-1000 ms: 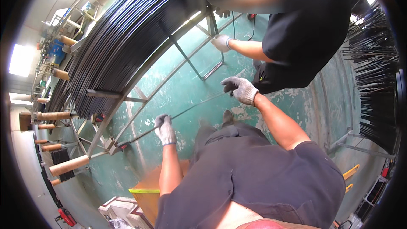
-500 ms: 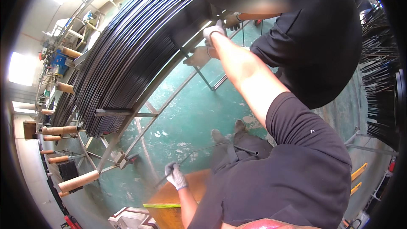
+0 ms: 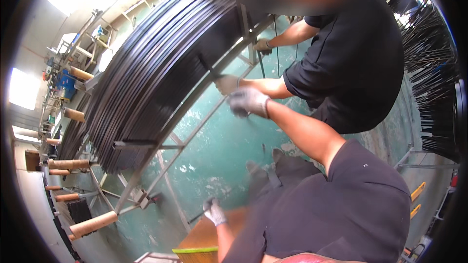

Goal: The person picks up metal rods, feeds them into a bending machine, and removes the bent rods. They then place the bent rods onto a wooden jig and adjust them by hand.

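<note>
A long bundle of black strips (image 3: 161,68) lies on the metal rack (image 3: 161,170), its long axis running from the rack's lower left end up to the right, while the gloved right hand (image 3: 247,101) curls near it, its hold unclear, and the left hand (image 3: 214,212) grips a thin rod (image 3: 197,217) low by the floor.

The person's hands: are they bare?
No: both the left hand down by the frame and the right hand raised beside the black strips wear grey work gloves.
</note>
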`<act>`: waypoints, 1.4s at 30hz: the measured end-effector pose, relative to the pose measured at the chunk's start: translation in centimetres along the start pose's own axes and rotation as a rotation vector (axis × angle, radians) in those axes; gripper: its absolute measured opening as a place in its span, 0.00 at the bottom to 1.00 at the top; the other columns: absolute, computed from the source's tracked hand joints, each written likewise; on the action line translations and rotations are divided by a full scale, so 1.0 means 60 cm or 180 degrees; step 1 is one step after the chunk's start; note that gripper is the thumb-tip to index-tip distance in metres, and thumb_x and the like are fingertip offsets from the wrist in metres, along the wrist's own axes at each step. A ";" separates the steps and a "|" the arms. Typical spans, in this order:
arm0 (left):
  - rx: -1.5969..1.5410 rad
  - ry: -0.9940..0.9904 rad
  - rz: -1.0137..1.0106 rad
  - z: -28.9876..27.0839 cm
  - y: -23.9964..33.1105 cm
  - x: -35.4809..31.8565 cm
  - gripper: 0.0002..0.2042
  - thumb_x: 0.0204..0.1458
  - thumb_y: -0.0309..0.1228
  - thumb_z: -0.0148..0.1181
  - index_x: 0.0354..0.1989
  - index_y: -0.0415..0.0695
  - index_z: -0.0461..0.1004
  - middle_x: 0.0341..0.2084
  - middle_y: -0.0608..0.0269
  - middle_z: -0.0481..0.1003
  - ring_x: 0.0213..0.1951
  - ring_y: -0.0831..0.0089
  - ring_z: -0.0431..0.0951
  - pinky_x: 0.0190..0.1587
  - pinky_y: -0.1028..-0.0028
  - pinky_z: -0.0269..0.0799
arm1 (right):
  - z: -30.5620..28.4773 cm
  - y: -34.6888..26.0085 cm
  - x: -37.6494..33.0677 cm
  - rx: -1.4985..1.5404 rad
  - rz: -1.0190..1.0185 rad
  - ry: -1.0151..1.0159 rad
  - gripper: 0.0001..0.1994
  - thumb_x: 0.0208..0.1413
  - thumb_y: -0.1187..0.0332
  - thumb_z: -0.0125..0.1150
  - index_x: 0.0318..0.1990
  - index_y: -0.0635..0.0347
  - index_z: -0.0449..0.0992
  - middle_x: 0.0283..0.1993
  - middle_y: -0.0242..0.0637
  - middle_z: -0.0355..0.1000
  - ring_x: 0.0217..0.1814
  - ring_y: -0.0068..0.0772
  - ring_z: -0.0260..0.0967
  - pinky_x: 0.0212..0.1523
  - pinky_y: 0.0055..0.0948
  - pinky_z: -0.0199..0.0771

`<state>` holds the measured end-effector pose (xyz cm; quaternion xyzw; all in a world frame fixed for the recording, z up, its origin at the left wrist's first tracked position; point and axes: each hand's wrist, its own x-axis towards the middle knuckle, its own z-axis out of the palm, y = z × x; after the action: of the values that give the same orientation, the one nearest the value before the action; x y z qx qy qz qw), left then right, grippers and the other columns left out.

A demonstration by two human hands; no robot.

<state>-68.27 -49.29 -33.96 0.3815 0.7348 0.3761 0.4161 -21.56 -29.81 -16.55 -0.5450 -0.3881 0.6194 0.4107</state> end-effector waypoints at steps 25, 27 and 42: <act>-0.0439 0.0371 0.0173 0.175 -0.009 -0.526 0.06 0.55 0.17 0.58 0.38 0.40 0.78 0.33 0.65 0.78 0.36 0.75 0.76 0.43 0.73 0.75 | -0.148 0.302 -0.607 -0.3085 -0.0216 -0.0145 0.13 0.64 0.57 0.62 0.39 0.56 0.83 0.39 0.50 0.81 0.46 0.59 0.78 0.48 0.49 0.78; -0.0465 0.0410 -0.0034 0.186 -0.036 -0.581 0.06 0.56 0.17 0.59 0.38 0.41 0.78 0.33 0.66 0.77 0.35 0.77 0.74 0.42 0.74 0.74 | -0.163 0.308 -0.663 -0.2700 -0.0161 0.0045 0.12 0.64 0.58 0.62 0.40 0.56 0.84 0.40 0.50 0.81 0.46 0.59 0.78 0.48 0.48 0.78; 0.0138 -0.0757 0.0562 0.416 -0.115 -0.931 0.05 0.57 0.21 0.61 0.41 0.39 0.80 0.34 0.60 0.81 0.39 0.72 0.80 0.48 0.71 0.76 | -0.518 0.354 -1.027 -0.2793 0.0797 0.1052 0.19 0.67 0.52 0.55 0.40 0.58 0.83 0.38 0.50 0.81 0.44 0.59 0.78 0.47 0.50 0.77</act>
<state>-27.26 -95.17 -31.10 0.4954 0.6519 0.3474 0.4571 11.74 -93.85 -17.57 -0.8003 -0.4737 0.3472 0.1206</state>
